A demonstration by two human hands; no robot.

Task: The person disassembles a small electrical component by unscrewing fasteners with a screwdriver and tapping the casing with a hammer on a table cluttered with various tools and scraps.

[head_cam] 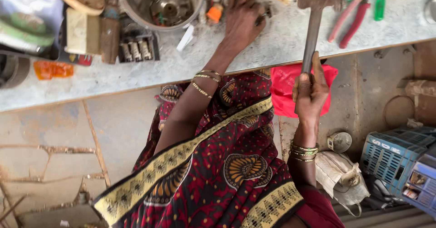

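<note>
A grey workbench [281, 42] carries a round metal housing [160, 3] and red-handled pliers [349, 21]. The right hand [310, 94] is clenched round the handle of a hammer [314, 28], its head over the bench. The left hand [243, 19] presses curled fingers on a small part, hidden underneath

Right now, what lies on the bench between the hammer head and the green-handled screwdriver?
In the head view, the red-handled pliers lie between the hammer head and the green-handled screwdriver, on the grey bench.
</note>
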